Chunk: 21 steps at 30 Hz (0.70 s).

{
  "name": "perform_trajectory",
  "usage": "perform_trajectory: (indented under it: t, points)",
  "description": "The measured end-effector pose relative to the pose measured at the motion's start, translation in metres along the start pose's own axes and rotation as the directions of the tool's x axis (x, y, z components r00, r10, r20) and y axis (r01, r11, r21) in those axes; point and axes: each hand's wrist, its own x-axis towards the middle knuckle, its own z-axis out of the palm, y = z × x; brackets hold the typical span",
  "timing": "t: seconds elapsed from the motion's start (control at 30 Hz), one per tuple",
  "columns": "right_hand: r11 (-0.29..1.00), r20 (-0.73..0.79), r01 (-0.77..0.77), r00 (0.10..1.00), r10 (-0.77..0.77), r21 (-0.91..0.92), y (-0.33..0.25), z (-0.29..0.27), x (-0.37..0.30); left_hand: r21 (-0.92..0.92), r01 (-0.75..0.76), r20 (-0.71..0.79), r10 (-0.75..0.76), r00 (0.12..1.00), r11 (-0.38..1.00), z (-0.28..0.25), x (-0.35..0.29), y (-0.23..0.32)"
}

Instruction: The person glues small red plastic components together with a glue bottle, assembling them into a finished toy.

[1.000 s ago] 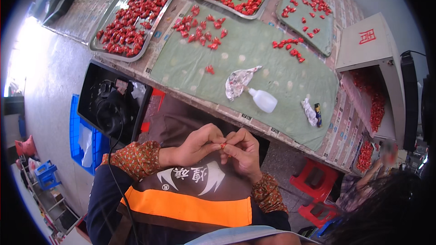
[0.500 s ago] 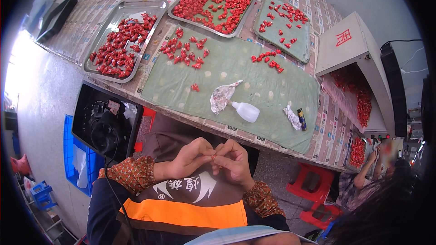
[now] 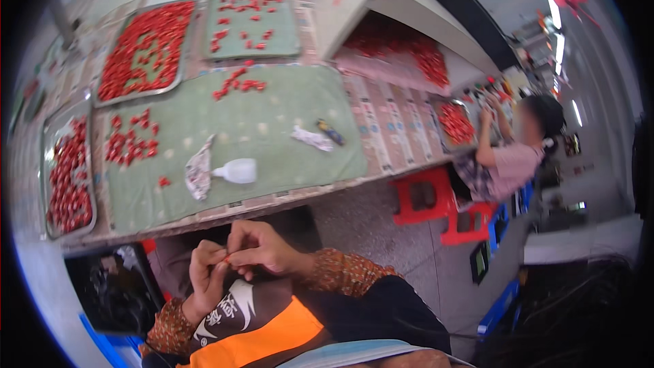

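My left hand (image 3: 207, 274) and my right hand (image 3: 264, 248) meet in front of my apron, just off the table's front edge. Both are closed, fingertips pinching a tiny red piece (image 3: 227, 258) that they mostly cover. Beyond them, a green mat (image 3: 293, 105) covers part of the table. On it lie a crumpled cloth (image 3: 199, 172), a white squeeze bottle (image 3: 238, 171) on its side, a wad of white tissue (image 3: 313, 138) and a dark tube (image 3: 330, 131). Small red pieces (image 3: 131, 142) are grouped at the mat's left, with another cluster (image 3: 238, 84) toward the back.
Metal trays of red pieces stand left (image 3: 45, 184) and back left (image 3: 184, 61); a green-lined tray (image 3: 294, 37) is behind. A white box (image 3: 340, 7) holds more. Red stools (image 3: 426, 194) and a seated person (image 3: 507, 167) are right. A black bin (image 3: 85, 286) sits lower left.
The view has swung to the right, so the table's things sit further left and the seated person shows more fully. My hands stay pinched together on the small piece.
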Motion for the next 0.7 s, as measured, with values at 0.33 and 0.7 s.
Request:
perform_trajectory:
  t: [0.33, 0.7]
  points:
    - [0.996, -0.039, 0.079, 0.996, -0.078, 0.027, -0.006, 0.002, -0.014, -0.037, 0.047, 0.09, -0.044, 0.995, 0.998, 0.006, 0.013, 0.011]
    - [0.98, -0.109, 0.198, 0.974, -0.196, 0.009, -0.01, 0.012, -0.032, -0.013, 0.002, 0.124, 0.0, 0.992, 1.0, 0.018, 0.015, 0.012]
